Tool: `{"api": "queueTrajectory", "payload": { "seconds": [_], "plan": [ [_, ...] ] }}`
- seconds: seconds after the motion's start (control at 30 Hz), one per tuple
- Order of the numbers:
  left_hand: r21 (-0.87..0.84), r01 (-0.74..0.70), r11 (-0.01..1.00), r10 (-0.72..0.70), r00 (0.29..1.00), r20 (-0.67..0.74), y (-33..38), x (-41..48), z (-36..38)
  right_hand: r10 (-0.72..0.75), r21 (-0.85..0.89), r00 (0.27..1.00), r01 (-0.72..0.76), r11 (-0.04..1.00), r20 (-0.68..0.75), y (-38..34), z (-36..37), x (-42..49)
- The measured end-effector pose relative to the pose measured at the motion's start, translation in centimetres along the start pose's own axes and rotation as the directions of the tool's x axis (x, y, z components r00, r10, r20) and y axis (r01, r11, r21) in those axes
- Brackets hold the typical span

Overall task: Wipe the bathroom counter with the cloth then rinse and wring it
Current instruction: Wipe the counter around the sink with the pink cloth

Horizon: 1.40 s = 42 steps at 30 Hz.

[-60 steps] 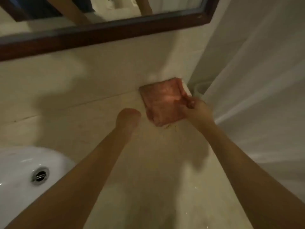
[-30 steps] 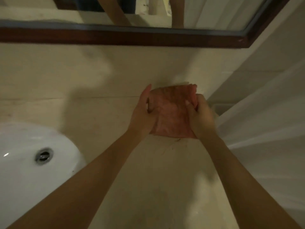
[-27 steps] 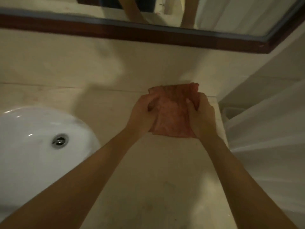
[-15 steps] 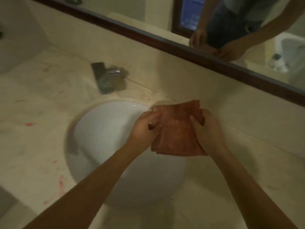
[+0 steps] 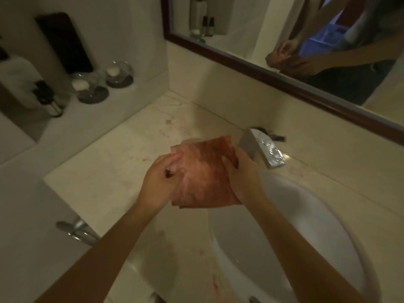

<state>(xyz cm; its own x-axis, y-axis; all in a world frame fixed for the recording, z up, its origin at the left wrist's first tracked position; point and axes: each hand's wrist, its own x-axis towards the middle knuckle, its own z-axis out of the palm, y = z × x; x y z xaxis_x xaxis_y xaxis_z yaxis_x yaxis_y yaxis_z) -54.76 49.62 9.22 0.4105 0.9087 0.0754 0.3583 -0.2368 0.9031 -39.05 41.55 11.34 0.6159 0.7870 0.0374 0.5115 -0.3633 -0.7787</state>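
Gripping cloth (image 5: 205,176), both hands

Reddish folded cloth (image 5: 203,176): soft, woven, matt.
Beige stone-look counter (image 5: 113,171): smooth, faint sheen, red smears.
White oval basin (image 5: 306,232): glossy ceramic.
Squared tap (image 5: 262,147), right of centre: polished metal.
Mirror frame (image 5: 284,84), upper right: dark wood.

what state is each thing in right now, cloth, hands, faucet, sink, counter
cloth: folded flat, held up off the counter between both hands
left hand: gripping the cloth's left edge
right hand: gripping the cloth's right edge
faucet: no water visible
sink: looks empty
counter: red smears still on it
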Motion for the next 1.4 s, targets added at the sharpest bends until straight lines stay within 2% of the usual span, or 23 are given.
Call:
{"api": "queueTrajectory", "payload": {
  "seconds": [0.37,0.5,0.63,0.77,0.83,0.87,0.93,1.0,1.07,1.1,1.17,1.23,1.33,1.4],
  "plan": [
    [0.011,-0.034,0.999,0.032,0.991,0.127,-3.7,9.5,-1.6,0.078,0.119,0.992,-0.067,0.991,-0.097,-0.7,5.7,6.8],
    [-0.044,0.006,0.999,-0.003,0.998,0.067,-4.7,15.0,-1.1,-0.036,0.096,0.995,0.045,0.994,-0.098,-0.8,7.4,13.1],
    [-0.047,0.048,0.998,-0.048,0.999,-0.004,-6.1,19.9,-1.1,-0.037,0.119,0.999,0.041,0.992,-0.034,-1.1,9.8,18.8],
    [0.071,0.013,0.997,-0.008,0.997,-0.072,-8.3,23.7,-0.9,-0.075,0.104,0.996,0.079,0.991,-0.046,-1.0,12.6,22.7],
    [0.121,0.023,0.992,-0.014,0.997,-0.07,-9.9,25.2,-1.0,-0.008,0.116,1.0,0.01,0.993,-0.017,-0.4,14.3,24.3],
    [0.128,0.054,0.99,-0.048,0.997,-0.053,-10.9,25.5,-1.3,0.054,0.07,0.999,-0.054,0.996,0.007,-0.1,15.1,24.9],
    [0.125,0.03,0.992,-0.028,1.0,-0.012,-12.9,25.4,-2.4,0.146,-0.235,0.988,-0.13,0.963,0.052,1.1,16.6,25.4],
    [0.203,-0.027,0.979,0.03,1.0,-0.009,-15.2,24.7,-3.8,0.087,-0.496,0.994,-0.044,0.867,0.063,1.6,17.5,25.0],
    [0.285,-0.049,0.957,0.033,0.998,0.06,-16.2,23.9,-5.5,-0.083,-0.54,0.983,0.159,0.826,0.163,1.7,18.5,24.5],
    [0.251,0.01,0.968,-0.027,0.998,0.064,-16.9,23.8,-5.8,-0.161,-0.553,0.959,0.268,0.789,0.235,1.6,19.1,24.5],
    [0.189,-0.002,0.982,-0.026,0.989,0.143,-18.0,23.6,-6.2,-0.177,-0.601,0.905,0.392,0.697,0.387,1.4,20.6,25.0],
    [0.279,-0.006,0.96,-0.023,0.995,0.099,-18.5,23.5,-6.2,-0.085,-0.631,0.883,0.394,0.668,0.462,1.3,22.4,25.8],
    [0.242,0.004,0.97,-0.009,1.0,0.018,-19.3,23.7,-6.0,-0.1,-0.63,0.915,0.344,0.696,0.39,0.7,24.3,28.0],
    [0.359,-0.072,0.93,0.06,0.997,0.044,-19.9,23.7,-6.0,-0.123,-0.617,0.932,0.32,0.719,0.34,-0.1,25.5,30.2]
  ]
}}
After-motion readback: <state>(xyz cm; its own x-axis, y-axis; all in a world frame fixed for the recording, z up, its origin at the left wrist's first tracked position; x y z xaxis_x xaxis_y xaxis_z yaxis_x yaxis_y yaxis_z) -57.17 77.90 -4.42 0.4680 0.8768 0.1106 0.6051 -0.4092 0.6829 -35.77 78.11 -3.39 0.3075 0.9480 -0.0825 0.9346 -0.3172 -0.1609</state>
